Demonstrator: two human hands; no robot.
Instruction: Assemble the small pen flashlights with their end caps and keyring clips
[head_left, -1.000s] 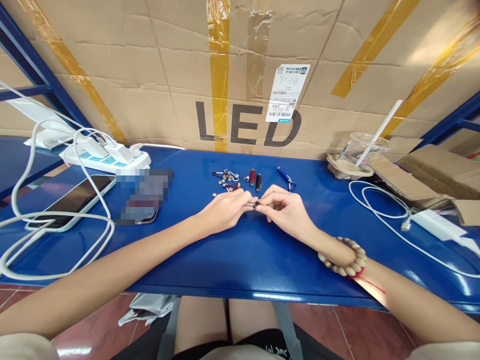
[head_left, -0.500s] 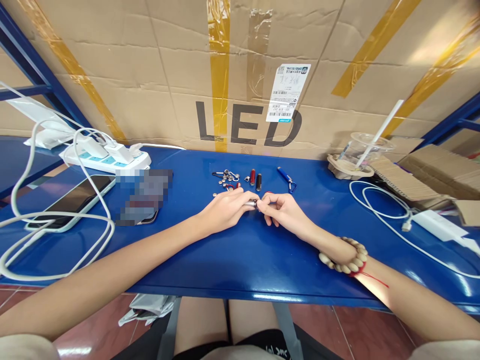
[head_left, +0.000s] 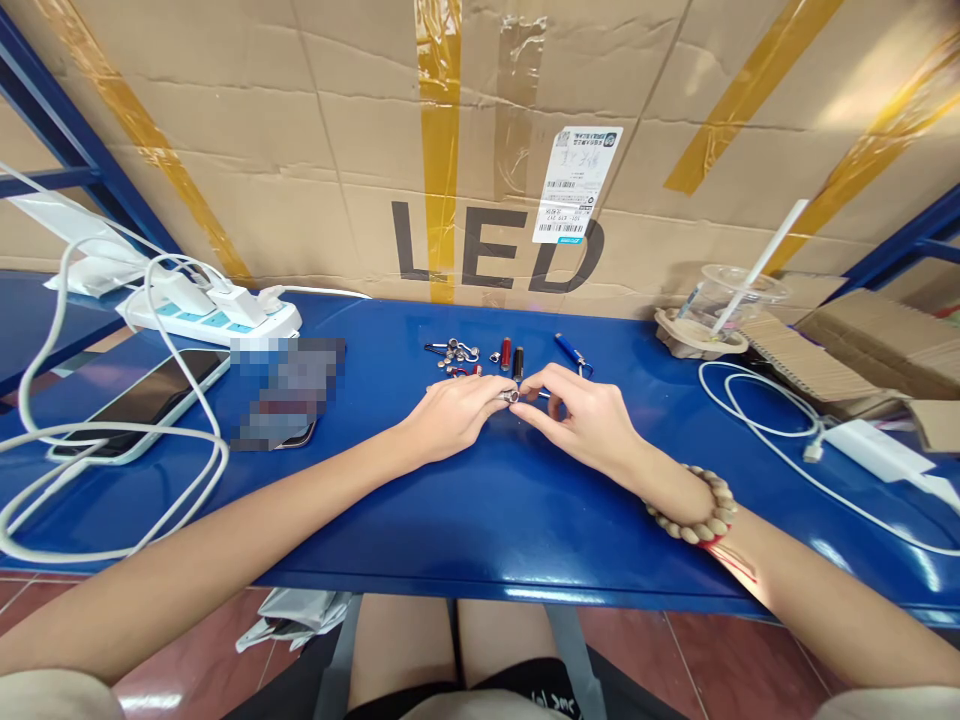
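Note:
My left hand is closed around a small silver metal tube, whose round end sticks out past the fingertips. Just right of that end, my right hand has thumb and forefinger parted, while its other fingers curl beneath. A small pale piece shows behind the right fingers; I cannot tell whether it is held. Beyond the hands lie a red tube, a black tube and a blue tube with a clip. Small silver parts and clips are scattered beside them.
On the left of the blue table are a white power strip, looped white cables and a phone. A plastic cup with a straw, cardboard boxes and a white charger are on the right. A large carton stands behind.
My right thumb and forefinger have parted at the end of the silver tube, and the right hand has turned slightly. My left hand keeps its hold, with the tube's end now facing me more.

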